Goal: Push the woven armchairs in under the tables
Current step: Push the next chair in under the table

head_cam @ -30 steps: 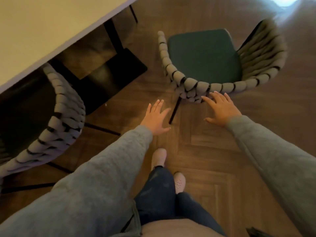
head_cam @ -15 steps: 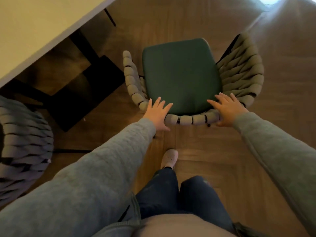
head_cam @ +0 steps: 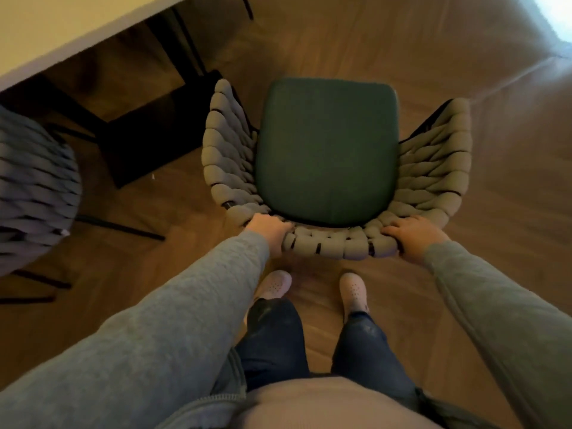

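left hand (head_cam: 267, 232), right hand (head_cam: 414, 236) no longer spread, both now gripping woven armchair (head_cam: 331, 244) back between them. table (head_cam: 62, 32) ahead-left of hands, push looks ready imo.

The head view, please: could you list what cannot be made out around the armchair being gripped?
Head view only.
1. Armchair: legs almost wholly hidden under its seat and woven back.
2. Table: far side cut off by the top-left edge.
3. Second armchair: blurred, cut off by the left edge.
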